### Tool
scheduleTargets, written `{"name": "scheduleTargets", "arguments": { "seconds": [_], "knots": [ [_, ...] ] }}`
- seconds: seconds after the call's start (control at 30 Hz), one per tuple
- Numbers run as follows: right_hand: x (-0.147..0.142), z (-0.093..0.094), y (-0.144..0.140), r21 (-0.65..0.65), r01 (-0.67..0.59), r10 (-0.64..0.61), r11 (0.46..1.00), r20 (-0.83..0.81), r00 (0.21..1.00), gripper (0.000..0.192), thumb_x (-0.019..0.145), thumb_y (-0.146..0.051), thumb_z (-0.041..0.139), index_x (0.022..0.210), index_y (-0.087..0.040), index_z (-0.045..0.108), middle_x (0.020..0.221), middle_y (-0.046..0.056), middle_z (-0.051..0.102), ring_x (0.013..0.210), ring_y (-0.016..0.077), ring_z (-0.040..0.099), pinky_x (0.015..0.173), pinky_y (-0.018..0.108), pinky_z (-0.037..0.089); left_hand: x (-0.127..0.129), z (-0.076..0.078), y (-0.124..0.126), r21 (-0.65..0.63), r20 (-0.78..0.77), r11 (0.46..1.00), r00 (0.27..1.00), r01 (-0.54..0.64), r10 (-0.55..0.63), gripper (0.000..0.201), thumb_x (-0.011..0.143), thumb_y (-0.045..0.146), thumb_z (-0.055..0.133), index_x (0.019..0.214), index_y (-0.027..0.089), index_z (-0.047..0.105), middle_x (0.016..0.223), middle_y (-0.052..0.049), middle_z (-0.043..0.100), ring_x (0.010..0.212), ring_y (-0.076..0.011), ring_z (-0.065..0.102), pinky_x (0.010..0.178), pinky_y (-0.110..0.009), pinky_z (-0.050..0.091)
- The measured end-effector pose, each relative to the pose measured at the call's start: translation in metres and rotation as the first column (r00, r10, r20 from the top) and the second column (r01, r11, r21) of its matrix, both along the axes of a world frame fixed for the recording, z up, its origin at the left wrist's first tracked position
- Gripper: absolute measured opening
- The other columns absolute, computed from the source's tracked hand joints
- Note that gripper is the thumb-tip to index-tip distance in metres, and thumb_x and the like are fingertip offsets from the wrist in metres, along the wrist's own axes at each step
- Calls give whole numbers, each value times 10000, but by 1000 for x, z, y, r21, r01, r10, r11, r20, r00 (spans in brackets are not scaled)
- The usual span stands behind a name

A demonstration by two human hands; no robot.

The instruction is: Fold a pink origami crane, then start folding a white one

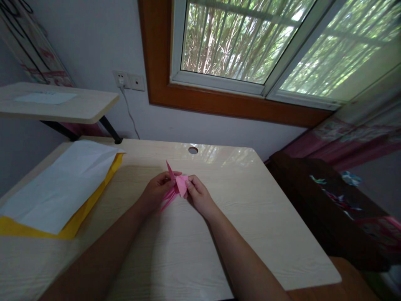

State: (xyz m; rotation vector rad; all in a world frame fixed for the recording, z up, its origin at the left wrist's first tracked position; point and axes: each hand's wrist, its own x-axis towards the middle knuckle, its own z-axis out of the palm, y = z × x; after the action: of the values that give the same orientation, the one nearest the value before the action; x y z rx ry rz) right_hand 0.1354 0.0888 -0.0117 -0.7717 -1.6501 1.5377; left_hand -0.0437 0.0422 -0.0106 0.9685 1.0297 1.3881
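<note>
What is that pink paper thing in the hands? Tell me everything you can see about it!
The small pink folded paper piece looks like thin craft paper, creased into layers. One sharp point sticks up at the top, and narrow pointed flaps trail down to the lower left. It is held just above the pale wooden desk, pinched between the left hand and the right hand, whose fingertips cover part of it.

pink folded paper (179,187) | small, partly folded origami piece with sharp creases | one pointy tip sticking up, thin flaps trailing down toward the left | held just above the desk between both hands, roughly mid-desk, a bit toward the far edge
</note>
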Motion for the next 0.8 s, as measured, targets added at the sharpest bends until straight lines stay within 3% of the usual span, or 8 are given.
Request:
{"name": "scheduleTargets", "arguments": {
  "seconds": [0.13,0.27,0.33,0.47,0.63,0.73,0.8],
  "knots": [
    [0,0,3,-83,-11,3,996,-103,995,332,959,-530,562,846,-218,554,673,-35,551,613,136,489,607,264,361,0,1,0,45,46,999,998,30,-32,250,733,304,837,918,163,746,1115,-102,743,943,-220,688,868,-334,516],
    [0,-1,5,-99,-62,48,993,-134,990,351,950,-541,572,821,-217,539,695,-33,543,630,134,485,620,264,361,-1,-1,1,35,26,999,999,42,-43,307,754,272,822,1032,172,738,1062,-88,752,940,-210,693,873,-326,519],
    [1,-2,5,-59,-62,56,996,-93,994,352,963,-544,547,827,-219,539,708,-31,546,643,137,487,630,266,368,0,-3,1,21,40,999,998,43,-44,331,751,281,825,1050,176,727,995,-68,752,880,-200,693,821,-316,530],
    [3,-2,3,30,-57,57,998,1,998,337,999,-522,485,854,-224,545,712,-28,552,651,141,488,638,271,384,1,-1,1,38,68,998,996,51,-54,240,741,292,827,900,169,696,885,-30,716,795,-167,667,764,-292,528],
    [-1,0,0,130,1,-13,992,90,996,277,1015,-464,461,906,-232,563,760,-8,582,710,159,536,660,283,449,2,5,2,53,59,998,997,-43,40,257,690,277,846,759,158,630,981,-42,693,826,-156,646,762,-278,518],
    [-3,0,-2,244,87,-113,966,95,989,185,1006,-393,485,1090,-242,549,935,25,607,831,168,575,745,302,495,1,4,3,65,53,994,995,-83,79,236,694,256,833,754,164,624,1008,-45,696,853,-156,649,791,-281,515],
    [-3,2,-4,359,135,-171,923,69,983,241,982,-320,514,1215,-258,501,1102,58,580,936,175,581,823,327,511,1,3,4,75,44,990,993,-116,113,230,690,237,826,733,167,611,1024,-46,702,876,-158,652,814,-285,514]
  ]
}}
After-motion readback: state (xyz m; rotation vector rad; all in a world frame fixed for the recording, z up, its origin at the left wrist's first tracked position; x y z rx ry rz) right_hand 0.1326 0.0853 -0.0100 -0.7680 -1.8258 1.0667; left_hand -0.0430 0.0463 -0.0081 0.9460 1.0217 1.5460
